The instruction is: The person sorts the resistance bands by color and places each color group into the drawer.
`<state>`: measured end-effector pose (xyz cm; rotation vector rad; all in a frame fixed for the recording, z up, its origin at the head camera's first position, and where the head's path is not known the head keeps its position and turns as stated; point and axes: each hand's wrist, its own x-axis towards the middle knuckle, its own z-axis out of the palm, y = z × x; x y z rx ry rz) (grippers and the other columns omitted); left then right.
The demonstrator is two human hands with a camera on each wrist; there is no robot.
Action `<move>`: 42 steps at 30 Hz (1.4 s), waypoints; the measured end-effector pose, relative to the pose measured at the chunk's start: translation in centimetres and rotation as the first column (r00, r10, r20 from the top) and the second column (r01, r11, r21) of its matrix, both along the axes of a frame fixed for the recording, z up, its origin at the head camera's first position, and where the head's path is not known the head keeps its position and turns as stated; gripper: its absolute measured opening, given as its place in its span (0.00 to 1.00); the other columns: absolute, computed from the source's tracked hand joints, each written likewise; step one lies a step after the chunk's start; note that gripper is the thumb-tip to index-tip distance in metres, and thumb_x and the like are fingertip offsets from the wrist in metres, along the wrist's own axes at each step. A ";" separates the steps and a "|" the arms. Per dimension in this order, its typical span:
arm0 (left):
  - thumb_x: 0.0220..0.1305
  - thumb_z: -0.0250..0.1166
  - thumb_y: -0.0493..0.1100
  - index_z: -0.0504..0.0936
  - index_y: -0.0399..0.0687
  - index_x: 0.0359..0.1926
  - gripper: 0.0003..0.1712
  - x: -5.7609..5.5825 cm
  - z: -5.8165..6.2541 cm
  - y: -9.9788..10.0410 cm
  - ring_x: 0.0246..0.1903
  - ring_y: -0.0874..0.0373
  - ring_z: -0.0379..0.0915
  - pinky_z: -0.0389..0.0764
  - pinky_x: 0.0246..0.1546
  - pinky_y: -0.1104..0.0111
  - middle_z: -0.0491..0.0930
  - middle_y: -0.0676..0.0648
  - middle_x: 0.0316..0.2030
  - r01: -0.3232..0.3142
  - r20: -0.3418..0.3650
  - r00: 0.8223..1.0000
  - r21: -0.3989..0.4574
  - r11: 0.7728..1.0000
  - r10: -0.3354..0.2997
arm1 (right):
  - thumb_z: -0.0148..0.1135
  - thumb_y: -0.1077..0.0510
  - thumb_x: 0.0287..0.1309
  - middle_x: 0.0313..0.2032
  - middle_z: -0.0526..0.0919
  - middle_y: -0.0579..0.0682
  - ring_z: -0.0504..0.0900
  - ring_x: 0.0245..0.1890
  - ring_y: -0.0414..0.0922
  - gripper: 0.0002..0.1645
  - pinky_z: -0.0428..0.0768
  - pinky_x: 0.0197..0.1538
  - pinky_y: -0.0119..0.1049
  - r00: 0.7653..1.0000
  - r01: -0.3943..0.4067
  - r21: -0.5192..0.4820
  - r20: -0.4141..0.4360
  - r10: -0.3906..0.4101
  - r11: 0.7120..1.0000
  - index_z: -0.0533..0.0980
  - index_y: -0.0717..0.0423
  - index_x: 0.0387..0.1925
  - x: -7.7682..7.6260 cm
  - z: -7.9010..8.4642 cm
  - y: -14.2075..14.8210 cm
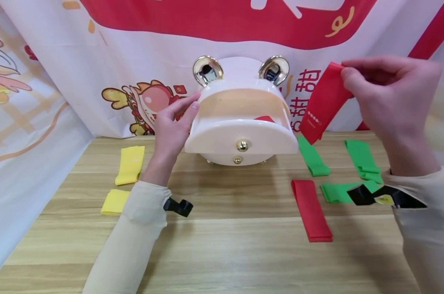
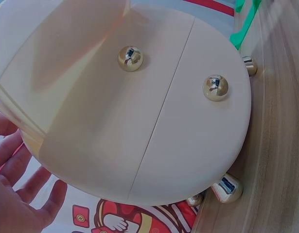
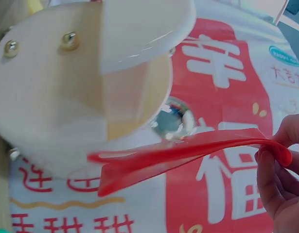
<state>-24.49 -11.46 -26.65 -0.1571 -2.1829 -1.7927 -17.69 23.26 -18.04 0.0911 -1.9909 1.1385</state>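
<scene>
A white rounded box (image 1: 214, 136) with gold knobs stands at the back of the table, its upper compartment open. Part of a red piece (image 1: 264, 119) shows inside. My left hand (image 1: 174, 122) is at the box's left side, fingertips at the rim of the opening; in the left wrist view its fingers (image 2: 18, 160) are spread and fairly straight. To the right of the box, my right hand (image 1: 394, 90) pinches one end of a folded red resistance band (image 1: 324, 106) between thumb and fingers. The band hangs down towards the box, apart from it in the head view.
Another red band (image 1: 312, 210) lies at front right. Green bands (image 1: 313, 157) lie on the table's right side, yellow bands (image 1: 130, 165) on the left. Two shiny gold discs (image 1: 208, 70) rise from the box's top. A printed cloth (image 1: 163, 53) hangs behind.
</scene>
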 end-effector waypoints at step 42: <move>0.74 0.68 0.56 0.88 0.63 0.62 0.19 0.0 -0.1 0.2 0.64 0.64 0.77 0.85 0.60 0.68 0.85 0.57 0.64 0.000 -0.017 1.000 0.026 1.000 0.000 | 0.74 0.46 0.64 0.50 0.93 0.43 0.90 0.48 0.36 0.18 0.85 0.60 0.27 0.996 -0.047 -0.002 -0.073 0.047 0.999 0.90 0.46 0.52 -1.5 1.8 -4.6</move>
